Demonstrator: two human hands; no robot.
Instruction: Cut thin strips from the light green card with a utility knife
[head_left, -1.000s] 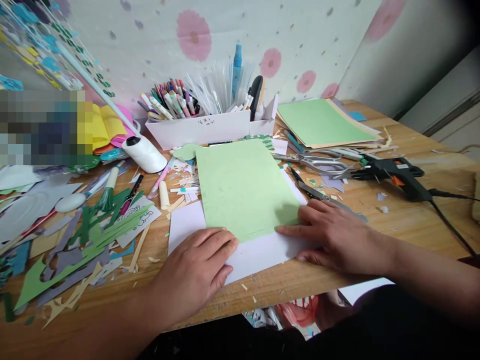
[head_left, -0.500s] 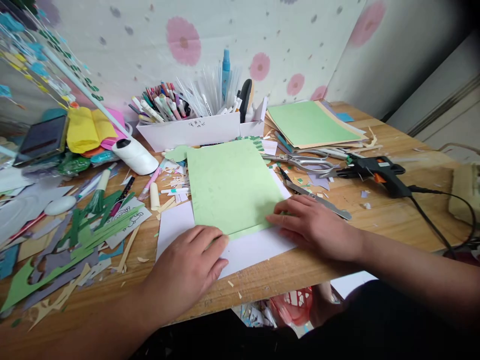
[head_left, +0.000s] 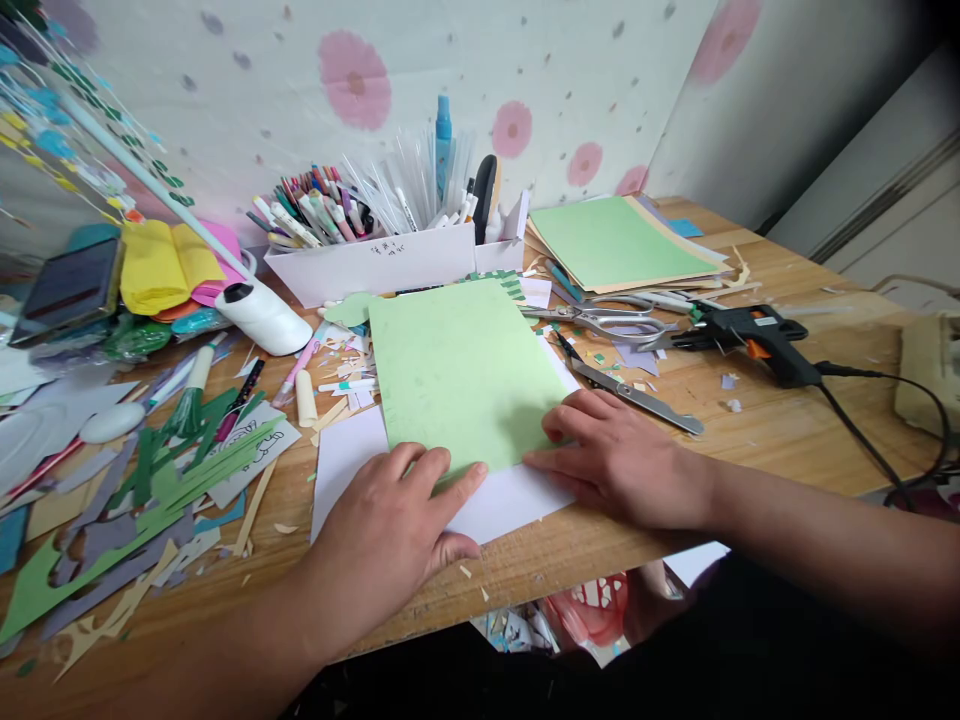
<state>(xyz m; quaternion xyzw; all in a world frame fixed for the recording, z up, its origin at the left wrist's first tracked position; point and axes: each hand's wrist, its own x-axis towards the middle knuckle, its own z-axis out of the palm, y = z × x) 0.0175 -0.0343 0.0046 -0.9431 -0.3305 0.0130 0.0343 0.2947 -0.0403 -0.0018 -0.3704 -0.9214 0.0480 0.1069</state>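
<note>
A light green sheet of paper (head_left: 461, 370) lies over a white sheet (head_left: 349, 455) in front of me, its near edge running beneath my fingers. My left hand (head_left: 409, 510) is open, palm down, on the near left part of the green sheet. Its index finger stretches along the near edge and the thumb sticks out towards the table edge. At the near right corner rests my right hand (head_left: 611, 455), fingers slightly bent and apart, pressing on the green sheet. The undersides of both hands are hidden.
Right of the sheets are a craft knife (head_left: 637, 395), scissors (head_left: 607, 320) and a black glue gun (head_left: 765, 345) with its cord. Behind stand a white pen box (head_left: 375, 265) and a paper stack (head_left: 622, 240). Paper scraps (head_left: 172, 490) and a white lamp (head_left: 266, 318) occupy the left.
My left index finger has stretched rightward along the near edge. The narrow folded strip visible there earlier no longer shows. My right hand has shifted slightly left; the view moved a little.
</note>
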